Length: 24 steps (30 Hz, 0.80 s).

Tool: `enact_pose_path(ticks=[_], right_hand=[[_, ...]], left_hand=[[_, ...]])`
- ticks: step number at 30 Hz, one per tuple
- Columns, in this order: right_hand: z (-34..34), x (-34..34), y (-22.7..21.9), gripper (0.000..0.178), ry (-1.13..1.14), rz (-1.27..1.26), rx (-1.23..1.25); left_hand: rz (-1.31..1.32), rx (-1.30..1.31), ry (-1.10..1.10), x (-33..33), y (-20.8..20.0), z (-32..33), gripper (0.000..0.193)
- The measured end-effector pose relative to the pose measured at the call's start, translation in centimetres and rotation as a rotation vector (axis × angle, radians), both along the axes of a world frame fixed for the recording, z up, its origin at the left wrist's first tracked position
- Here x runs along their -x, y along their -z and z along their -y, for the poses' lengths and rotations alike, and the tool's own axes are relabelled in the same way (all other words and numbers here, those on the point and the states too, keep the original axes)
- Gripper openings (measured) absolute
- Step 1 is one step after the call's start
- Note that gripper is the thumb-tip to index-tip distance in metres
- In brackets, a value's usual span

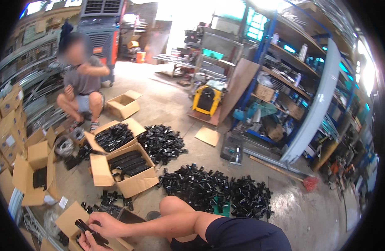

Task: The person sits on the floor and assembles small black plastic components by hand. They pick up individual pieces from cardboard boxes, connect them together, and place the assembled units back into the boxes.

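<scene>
Down at the bottom left, your right hand (104, 224) is curled around a long black plastic part (90, 232), fingers closed over its upper end, while your left hand (86, 242) comes up from below and pinches the same piece near its lower end, so both hands are grasping it together. The part sits tilted, just above an open cardboard box (66, 221) at your knees, and whether it touches the box you cannot tell. Your forearm runs back to the right past your bare knee (171, 206) and dark shorts (242, 236). Just beyond the hands, a few loose black pieces (113, 198) lie on the concrete floor (171, 104). Further out, two open boxes stand side by side: the nearer one (129, 169) packed with flat black strips, the one behind it (113, 138) heaped with black parts. To the right of your knee a big pile of black parts (217, 190) spreads over the floor, and another heap (163, 144) lies beyond the boxes. More flat cartons (8, 125) stack up along the left edge. Further back, another person (81, 90) squats beside an empty open box (124, 104), hands drawn up to the chest. A yellow machine (206, 99) stands in the middle distance, and blue shelving (284, 83) loaded with goods runs along the right.
</scene>
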State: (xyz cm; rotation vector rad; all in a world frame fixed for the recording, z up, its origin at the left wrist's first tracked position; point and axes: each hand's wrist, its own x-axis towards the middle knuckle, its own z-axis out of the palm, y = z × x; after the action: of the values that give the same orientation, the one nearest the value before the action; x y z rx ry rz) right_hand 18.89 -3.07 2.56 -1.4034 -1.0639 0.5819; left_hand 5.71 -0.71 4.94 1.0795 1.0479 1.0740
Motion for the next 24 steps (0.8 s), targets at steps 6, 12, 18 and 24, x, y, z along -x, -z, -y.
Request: enact_pose_path(ticks=[6, 12, 18, 24], right_hand=[[1.1, -1.5, -0.6, 0.015, 0.108, 0.016, 0.004], [1.9, -2.6, 0.1, 0.012, 0.121, -0.090, 0.023], [1.6, -3.6, 1.6, 0.028, 0.151, 0.155, 0.034], [2.1, -2.7, -0.6, 0.020, 0.170, 0.120, 0.025]], left_hand=[[0.254, -0.071, -0.052, -3.4, 4.9, -1.7, 0.030], [0.114, -0.113, -0.036, -4.2, 5.5, -1.1, 0.028], [0.096, -0.077, 0.003, -4.1, 5.0, -0.7, 0.028], [0.074, -0.064, 0.032, -3.7, 5.3, -1.1, 0.032]])
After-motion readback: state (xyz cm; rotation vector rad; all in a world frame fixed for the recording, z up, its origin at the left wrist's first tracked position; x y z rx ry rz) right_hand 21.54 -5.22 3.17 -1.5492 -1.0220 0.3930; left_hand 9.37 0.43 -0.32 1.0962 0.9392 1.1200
